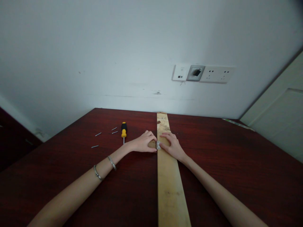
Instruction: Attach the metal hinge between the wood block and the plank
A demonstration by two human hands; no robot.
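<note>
A long pale wooden plank (pixel 169 189) lies on the dark red table, running away from me. At its left edge sits a small metal hinge (pixel 158 145). My left hand (pixel 143 142) is closed around a short wooden piece (pixel 152 144) that meets the plank beside the hinge. My right hand (pixel 174 146) lies over the plank, its thumb tip pressed on the hinge and its fingers bent on the wood. Left of my left hand is a yellow and black screwdriver (pixel 124 130), its shaft tip hidden behind my wrist.
Several loose screws (pixel 98 134) lie on the table (pixel 106 195) left of the screwdriver. The plank's far end reaches the white wall (pixel 118 56), which carries sockets (pixel 216 74). A thin strip (pixel 238 124) lies at the table's far right edge, near a pale door (pixel 281 104).
</note>
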